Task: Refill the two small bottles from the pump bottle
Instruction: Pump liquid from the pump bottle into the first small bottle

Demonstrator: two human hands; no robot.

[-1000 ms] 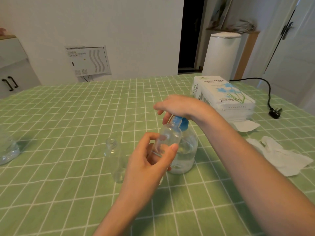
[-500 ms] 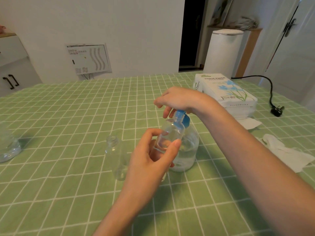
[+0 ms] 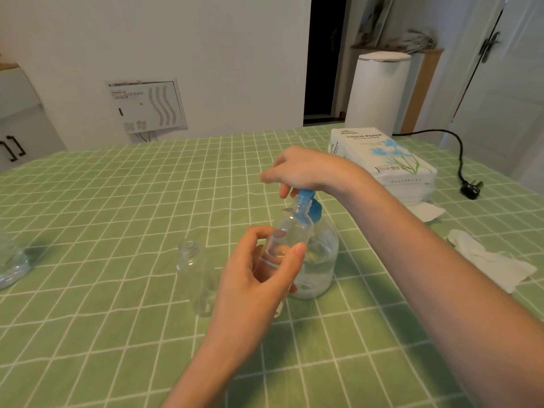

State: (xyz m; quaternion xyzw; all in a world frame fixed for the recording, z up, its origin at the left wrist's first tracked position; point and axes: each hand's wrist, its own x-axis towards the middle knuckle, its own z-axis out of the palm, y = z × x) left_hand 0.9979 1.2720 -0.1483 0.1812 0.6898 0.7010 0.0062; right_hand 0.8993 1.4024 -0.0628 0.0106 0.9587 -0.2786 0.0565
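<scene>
A clear pump bottle point(image 3: 319, 260) with a blue pump head point(image 3: 307, 203) stands on the green checked tablecloth point(image 3: 117, 201). My right hand point(image 3: 303, 170) rests on top of the pump head, fingers curled over it. My left hand point(image 3: 259, 278) grips a small clear bottle point(image 3: 290, 234), tilted, its open mouth held up against the blue spout. A second small clear bottle point(image 3: 195, 275) stands upright and uncapped just left of my left hand.
A white tissue pack point(image 3: 385, 160) lies at the back right, with loose crumpled tissues point(image 3: 494, 260) in front of it. A black plug and cord point(image 3: 471, 188) lie at the far right. A clear plastic object point(image 3: 11, 260) sits at the left edge.
My right hand and the pump head have risen slightly. The small bottle in my left hand stays at the spout. The camera has shifted a little.
</scene>
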